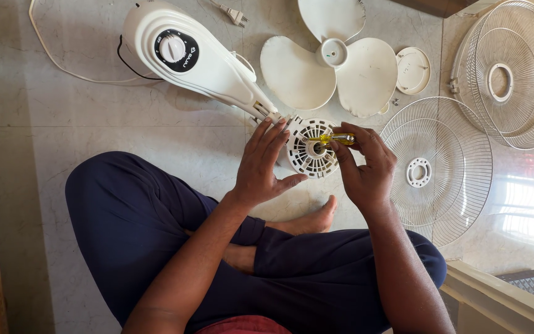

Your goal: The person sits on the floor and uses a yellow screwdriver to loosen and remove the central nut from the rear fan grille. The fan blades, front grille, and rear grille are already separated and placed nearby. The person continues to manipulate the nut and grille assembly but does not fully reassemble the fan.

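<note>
Two hands work on a white fan that lies in pieces on a pale marble floor (pixel 94 124). The person sits cross-legged in dark blue trousers, seen from above.

The left hand (pixel 261 167) rests flat against the left side of the round white motor housing (pixel 309 148), fingers spread wide and thumb out below it. It steadies the housing and does not wrap around it.

The right hand (pixel 366 167) is closed around a small screwdriver with a yellow handle (pixel 336 138). The thumb and the first fingers pinch the handle. The screwdriver lies sideways, and its tip points left into the middle of the motor housing. So the housing sits right between the two hands, touching the left one, with the tool reaching in from the right.

The motor housing joins the long white fan body (pixel 193 55), which has a round knob on a black dial and stretches up to the left. Above the hands lies the three-blade fan blade (pixel 332 65). Just right of it is a small round cap (pixel 413 70). One wire guard (pixel 440 167) lies beside the right hand, and a second wire guard (pixel 508 71) lies farther up on the right. A white cord with a plug (pixel 236 15) runs along the top.
</note>
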